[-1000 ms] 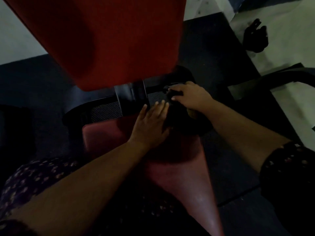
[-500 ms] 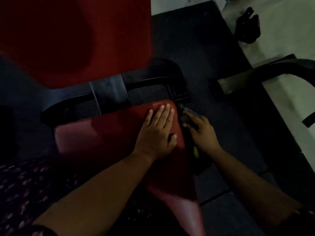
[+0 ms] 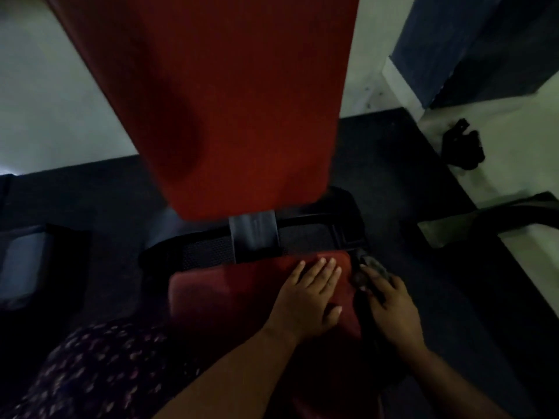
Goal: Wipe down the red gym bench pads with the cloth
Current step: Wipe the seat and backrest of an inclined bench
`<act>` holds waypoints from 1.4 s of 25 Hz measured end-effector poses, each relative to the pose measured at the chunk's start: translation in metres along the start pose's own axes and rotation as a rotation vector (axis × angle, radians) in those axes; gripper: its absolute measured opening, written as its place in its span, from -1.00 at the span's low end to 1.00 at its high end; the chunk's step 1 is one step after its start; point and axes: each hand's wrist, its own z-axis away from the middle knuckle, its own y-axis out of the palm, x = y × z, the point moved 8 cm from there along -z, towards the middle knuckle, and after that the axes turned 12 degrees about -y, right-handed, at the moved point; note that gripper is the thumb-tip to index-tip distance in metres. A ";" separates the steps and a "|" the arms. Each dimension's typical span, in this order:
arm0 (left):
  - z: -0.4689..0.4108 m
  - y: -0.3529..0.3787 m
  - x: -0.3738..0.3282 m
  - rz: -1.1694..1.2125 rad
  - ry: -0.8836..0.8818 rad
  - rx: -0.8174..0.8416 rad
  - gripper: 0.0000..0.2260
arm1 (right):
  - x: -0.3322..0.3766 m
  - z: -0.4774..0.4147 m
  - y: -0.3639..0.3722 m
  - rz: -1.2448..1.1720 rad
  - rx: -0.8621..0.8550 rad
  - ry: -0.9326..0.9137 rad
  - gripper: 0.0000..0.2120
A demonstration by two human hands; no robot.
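On my feed the right hand (image 3: 393, 309) is closest to the work: its fingers curl over the cloth (image 3: 371, 269), grasping it and holding it against the right side edge of the seat pad (image 3: 227, 293), near the pad's far corner. The cloth is a dark bunch sticking out past the fingertips toward the frame. Just beside it, the left hand (image 3: 308, 297) lies released, palm down and fingers straight, flat on the top of the seat pad. Beyond the seat sits a grey bracket (image 3: 254, 237) on the black frame, and above that rises the back pad (image 3: 236, 101). A dark mat (image 3: 393, 176) lies under the bench. Far right, a black object (image 3: 462, 146) rests on the pale floor (image 3: 514, 122).
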 end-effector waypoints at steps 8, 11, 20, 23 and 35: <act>-0.076 -0.266 0.090 -0.045 -0.017 -0.786 -0.52 | 0.136 -0.077 -0.086 -0.012 -0.444 -0.348 -0.56; -0.082 -0.391 0.114 0.021 -0.080 -1.049 -0.56 | 0.244 -0.104 -0.187 -0.101 -0.787 -0.552 -0.58; -0.085 -0.589 0.189 -0.152 -0.202 -1.184 -0.57 | 0.458 -0.122 -0.357 0.273 -1.046 -0.646 -0.57; -0.103 -0.584 0.196 -0.316 -0.140 -1.048 -0.53 | 0.482 -0.148 -0.357 0.461 -0.853 -0.489 -0.62; -0.115 -0.560 0.192 -0.343 -0.087 -1.012 -0.55 | 0.477 -0.155 -0.315 0.427 -0.943 -0.478 -0.60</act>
